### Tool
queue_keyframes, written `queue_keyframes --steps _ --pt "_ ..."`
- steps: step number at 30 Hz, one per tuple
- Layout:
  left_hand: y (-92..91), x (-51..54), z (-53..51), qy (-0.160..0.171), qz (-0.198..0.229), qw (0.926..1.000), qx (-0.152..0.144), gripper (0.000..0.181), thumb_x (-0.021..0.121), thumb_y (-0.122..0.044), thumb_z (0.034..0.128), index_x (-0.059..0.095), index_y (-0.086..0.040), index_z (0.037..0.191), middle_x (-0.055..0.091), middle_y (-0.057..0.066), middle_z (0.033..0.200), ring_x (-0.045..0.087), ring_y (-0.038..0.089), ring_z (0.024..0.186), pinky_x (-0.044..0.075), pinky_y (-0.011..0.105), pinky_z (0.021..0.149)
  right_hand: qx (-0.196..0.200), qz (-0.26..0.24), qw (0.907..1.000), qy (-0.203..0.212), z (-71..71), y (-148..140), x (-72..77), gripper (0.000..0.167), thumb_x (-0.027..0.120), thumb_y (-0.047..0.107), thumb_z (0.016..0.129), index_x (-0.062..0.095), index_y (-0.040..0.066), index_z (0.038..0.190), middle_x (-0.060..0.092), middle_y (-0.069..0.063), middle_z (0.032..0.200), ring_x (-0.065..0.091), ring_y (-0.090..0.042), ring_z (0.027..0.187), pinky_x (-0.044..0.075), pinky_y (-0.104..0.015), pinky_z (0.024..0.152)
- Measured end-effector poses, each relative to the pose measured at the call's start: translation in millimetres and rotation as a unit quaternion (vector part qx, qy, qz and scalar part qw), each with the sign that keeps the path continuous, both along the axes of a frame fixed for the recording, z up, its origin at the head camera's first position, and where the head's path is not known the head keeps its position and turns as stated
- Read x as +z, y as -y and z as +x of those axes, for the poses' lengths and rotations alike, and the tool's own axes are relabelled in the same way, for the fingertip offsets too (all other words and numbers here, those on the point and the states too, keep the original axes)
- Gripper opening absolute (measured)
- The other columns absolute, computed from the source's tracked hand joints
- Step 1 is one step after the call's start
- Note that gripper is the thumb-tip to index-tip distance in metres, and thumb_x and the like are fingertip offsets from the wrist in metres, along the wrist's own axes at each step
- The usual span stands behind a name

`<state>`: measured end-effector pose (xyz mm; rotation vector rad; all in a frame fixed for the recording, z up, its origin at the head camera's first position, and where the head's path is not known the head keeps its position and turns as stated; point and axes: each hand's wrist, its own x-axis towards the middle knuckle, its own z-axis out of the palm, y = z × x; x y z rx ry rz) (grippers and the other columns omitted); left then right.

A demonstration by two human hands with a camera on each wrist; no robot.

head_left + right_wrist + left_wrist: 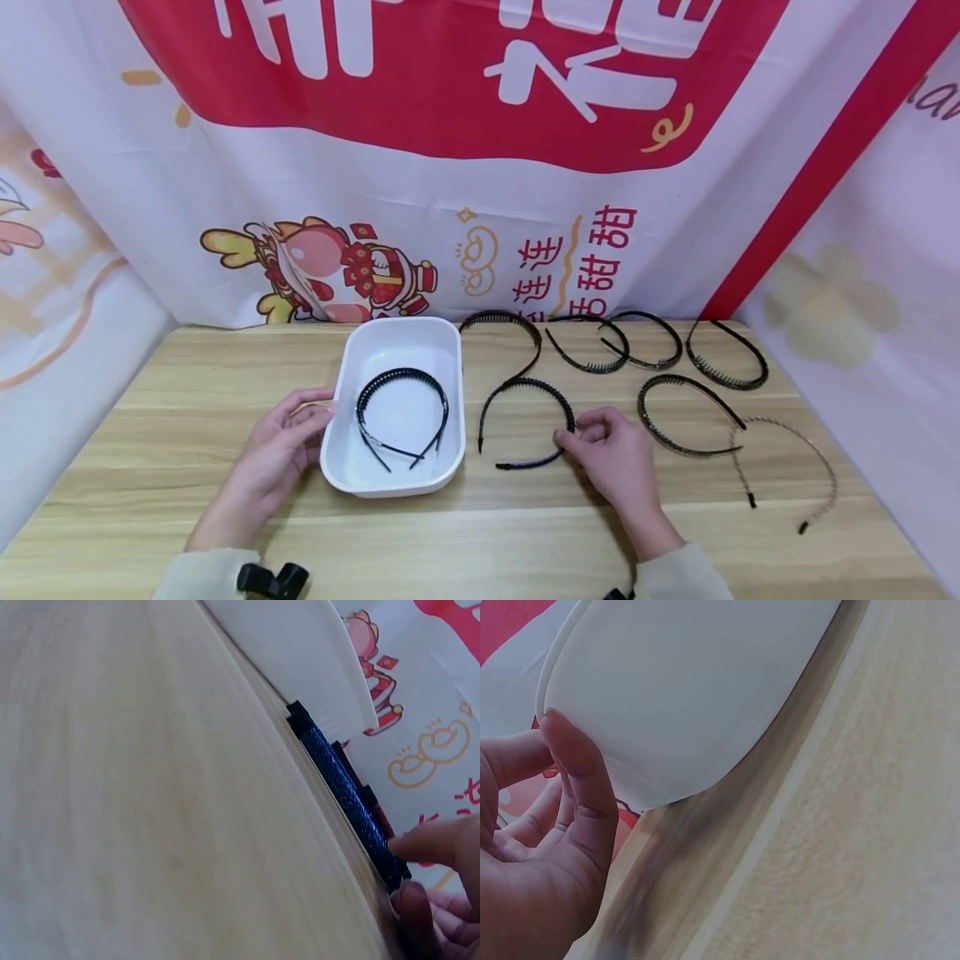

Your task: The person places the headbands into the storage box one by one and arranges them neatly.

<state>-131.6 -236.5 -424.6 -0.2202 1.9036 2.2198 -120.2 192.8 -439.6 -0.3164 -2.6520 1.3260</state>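
A white plastic tub stands left of centre on the table, with black headbands lying overlapped inside it. At the tub's left rim my left hand holds the edge between thumb and fingers; the left wrist view shows the thumb against the rim. My right hand pinches the right side of a dark toothed headband, whose band looks glittery blue in the right wrist view. This headband lies on the table right of the tub. Just behind it is a dark brownish headband, partly overlapping it.
Two black headbands overlap along the back edge, with another headband at the back right corner. A black headband and a thin twisted light one lie on the right. A printed cloth hangs behind the wooden table.
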Motion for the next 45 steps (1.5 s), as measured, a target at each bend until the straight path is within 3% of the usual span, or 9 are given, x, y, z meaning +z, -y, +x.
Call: queue_keyframes --steps 10,23,32,45 --pt "1.5 0.5 -0.5 0.003 -0.001 1.0000 -0.001 0.020 0.066 -0.019 0.1088 0.065 -0.026 0.127 0.079 -0.011 0.109 0.074 0.009 0.096 0.065 0.029 0.079 -0.006 0.041 0.9991 0.010 1.1 6.8 1.7 0.038 0.093 0.027 0.081 0.076 0.006 0.107 0.077 -0.001 0.080 0.065 -0.010 0.064 0.053 -0.025 0.065" --pt "-0.2 1.3 0.0 0.007 -0.008 0.9999 0.001 0.019 0.066 -0.020 0.1088 0.065 -0.026 0.127 0.079 -0.012 0.109 0.073 0.008 0.095 0.064 0.029 0.078 -0.018 0.040 0.9990 0.010 1.1 7.5 0.3 0.030 0.086 0.023 0.084 0.076 0.006 0.107 0.076 -0.001 0.078 0.064 -0.010 0.064 0.052 -0.025 0.066" --pt "-0.9 3.6 0.2 0.004 -0.016 0.9999 0.003 0.021 0.066 -0.022 0.1088 0.063 -0.024 0.129 0.078 -0.012 0.109 0.073 0.007 0.095 0.063 0.028 0.078 -0.012 0.062 0.9980 0.005 3.0 9.2 1.4 0.039 0.091 0.029 0.080 0.076 0.007 0.107 0.074 0.000 0.077 0.063 -0.010 0.063 0.053 -0.026 0.065" --pt "-0.9 5.0 0.4 0.009 -0.020 0.9997 0.005 0.020 0.066 -0.023 0.1087 0.064 -0.025 0.129 0.079 -0.013 0.111 0.073 0.008 0.096 0.063 0.028 0.079 -0.004 0.059 0.9982 0.014 2.6 7.7 1.7 0.032 0.083 0.015 0.083 0.074 0.003 0.112 0.072 0.000 0.075 0.063 -0.011 0.063 0.055 -0.027 0.066"
